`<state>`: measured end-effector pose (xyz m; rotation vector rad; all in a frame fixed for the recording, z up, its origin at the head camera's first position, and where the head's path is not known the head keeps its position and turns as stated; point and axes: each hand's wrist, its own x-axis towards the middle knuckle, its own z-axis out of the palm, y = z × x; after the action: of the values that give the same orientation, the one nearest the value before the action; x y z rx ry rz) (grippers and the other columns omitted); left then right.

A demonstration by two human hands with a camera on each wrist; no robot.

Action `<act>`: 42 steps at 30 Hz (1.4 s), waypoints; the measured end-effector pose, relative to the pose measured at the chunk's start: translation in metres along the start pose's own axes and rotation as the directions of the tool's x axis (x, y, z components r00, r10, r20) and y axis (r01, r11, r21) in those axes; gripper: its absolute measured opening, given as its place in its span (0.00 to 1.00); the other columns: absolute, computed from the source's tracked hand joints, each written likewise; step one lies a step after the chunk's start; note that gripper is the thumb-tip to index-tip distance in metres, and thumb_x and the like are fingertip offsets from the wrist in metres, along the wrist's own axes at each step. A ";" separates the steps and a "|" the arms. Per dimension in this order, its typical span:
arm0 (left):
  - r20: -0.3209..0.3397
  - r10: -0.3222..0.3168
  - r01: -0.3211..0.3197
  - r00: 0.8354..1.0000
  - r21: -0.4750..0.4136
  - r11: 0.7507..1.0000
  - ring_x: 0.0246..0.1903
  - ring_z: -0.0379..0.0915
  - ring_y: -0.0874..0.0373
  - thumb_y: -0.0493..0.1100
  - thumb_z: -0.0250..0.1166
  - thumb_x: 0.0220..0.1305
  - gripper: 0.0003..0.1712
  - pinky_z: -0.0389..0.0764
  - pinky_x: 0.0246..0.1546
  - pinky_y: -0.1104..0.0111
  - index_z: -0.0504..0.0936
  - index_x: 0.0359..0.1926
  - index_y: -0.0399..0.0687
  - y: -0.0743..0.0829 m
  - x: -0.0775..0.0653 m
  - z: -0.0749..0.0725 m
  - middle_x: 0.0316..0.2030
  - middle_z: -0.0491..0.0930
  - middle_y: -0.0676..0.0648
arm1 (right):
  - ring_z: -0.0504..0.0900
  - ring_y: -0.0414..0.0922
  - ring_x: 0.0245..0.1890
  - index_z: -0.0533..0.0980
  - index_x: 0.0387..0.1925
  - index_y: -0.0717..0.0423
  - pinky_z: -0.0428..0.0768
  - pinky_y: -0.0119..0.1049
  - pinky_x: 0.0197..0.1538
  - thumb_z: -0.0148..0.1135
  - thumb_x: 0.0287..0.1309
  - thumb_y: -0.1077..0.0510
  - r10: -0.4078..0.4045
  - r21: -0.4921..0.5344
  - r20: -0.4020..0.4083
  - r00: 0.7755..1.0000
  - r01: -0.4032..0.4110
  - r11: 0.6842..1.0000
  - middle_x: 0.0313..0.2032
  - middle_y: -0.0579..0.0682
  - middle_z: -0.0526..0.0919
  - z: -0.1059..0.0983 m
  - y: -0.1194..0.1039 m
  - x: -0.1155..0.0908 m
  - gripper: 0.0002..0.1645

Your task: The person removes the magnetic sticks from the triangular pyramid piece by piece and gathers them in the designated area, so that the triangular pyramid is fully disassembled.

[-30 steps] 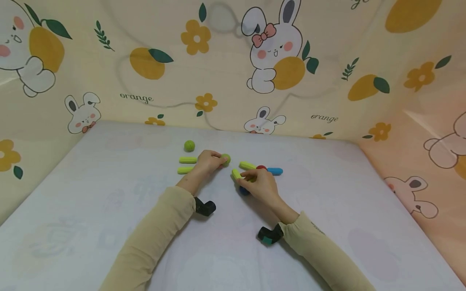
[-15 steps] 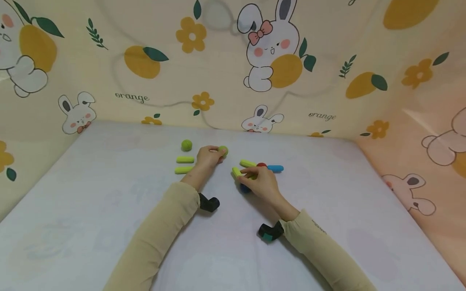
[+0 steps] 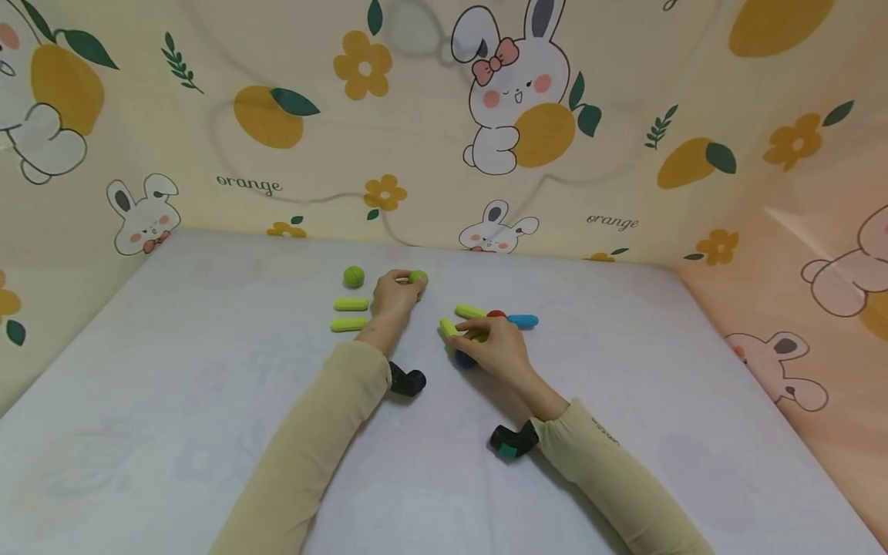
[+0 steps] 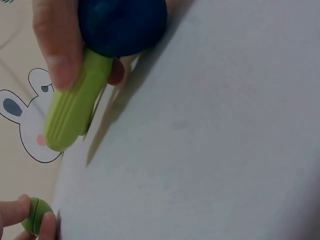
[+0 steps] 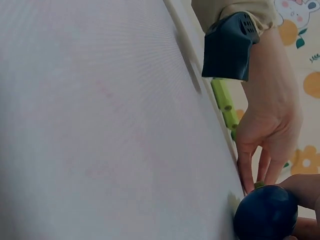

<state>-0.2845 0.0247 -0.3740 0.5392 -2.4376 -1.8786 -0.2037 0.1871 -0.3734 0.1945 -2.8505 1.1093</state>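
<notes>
My left hand point(image 3: 398, 293) pinches a small green ball point(image 3: 418, 276) near the back of the table. A groove crosses that green ball point(image 4: 36, 216) in the left wrist view. My right hand point(image 3: 494, 344) grips a toy piece of joined sticks and balls. It includes a yellow-green stick point(image 3: 449, 327) and a dark blue ball point(image 3: 465, 358). Beyond the fingers show another yellow-green stick point(image 3: 470, 311), a red ball point(image 3: 496, 314) and a blue stick point(image 3: 523, 321). In the left wrist view a finger lies along the ribbed yellow-green stick point(image 4: 75, 112) under the blue ball point(image 4: 122, 25).
Left of my left hand lie two loose yellow-green sticks point(image 3: 351, 304), one before the other, with a second green ball point(image 3: 354, 277) behind them. A patterned cloth wall point(image 3: 416, 139) rises behind the white-covered table point(image 3: 416, 478). Each wrist carries a black camera mount point(image 3: 513, 441).
My left hand has moved back, away from me, and slightly left with the green ball. My right hand stays almost where it was, still gripping the joined piece.
</notes>
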 end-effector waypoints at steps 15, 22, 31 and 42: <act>-0.006 0.061 -0.060 0.998 0.105 0.993 0.51 0.75 0.50 0.48 0.69 0.57 0.32 0.73 0.53 0.60 0.73 0.62 0.49 -0.004 -0.001 -0.001 0.52 0.77 0.43 | 0.76 0.39 0.26 0.85 0.41 0.54 0.69 0.29 0.27 0.71 0.50 0.51 0.011 0.003 0.012 1.000 -0.011 1.000 0.30 0.48 0.87 -0.002 -0.003 -0.001 0.17; 0.050 0.060 -0.066 0.997 0.132 0.989 0.58 0.70 0.47 0.50 0.69 0.58 0.40 0.70 0.60 0.58 0.63 0.67 0.45 -0.005 -0.006 -0.006 0.58 0.74 0.39 | 0.76 0.40 0.27 0.84 0.42 0.56 0.70 0.30 0.28 0.71 0.52 0.52 -0.037 0.005 0.030 0.999 0.037 0.999 0.30 0.49 0.87 -0.004 0.000 -0.001 0.17; 0.153 0.033 -0.051 0.988 0.115 0.992 0.55 0.70 0.47 0.48 0.69 0.59 0.39 0.70 0.58 0.59 0.62 0.65 0.40 -0.008 -0.022 -0.013 0.56 0.72 0.39 | 0.76 0.41 0.30 0.81 0.50 0.56 0.74 0.30 0.34 0.71 0.52 0.49 -0.057 0.013 0.167 0.984 0.056 0.998 0.35 0.49 0.85 -0.013 0.004 -0.001 0.25; 0.406 0.059 -0.096 0.912 0.071 0.993 0.48 0.79 0.49 0.43 0.66 0.62 0.26 0.77 0.51 0.64 0.72 0.59 0.37 -0.013 -0.035 -0.023 0.52 0.77 0.37 | 0.71 0.41 0.29 0.75 0.58 0.58 0.69 0.30 0.31 0.71 0.52 0.51 -0.219 0.055 0.317 0.923 0.213 0.976 0.41 0.51 0.83 -0.023 0.015 -0.002 0.33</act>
<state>-0.2433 0.0096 -0.3732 0.0496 -2.7486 -2.0253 -0.2037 0.2138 -0.3661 0.7377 -2.9925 1.1517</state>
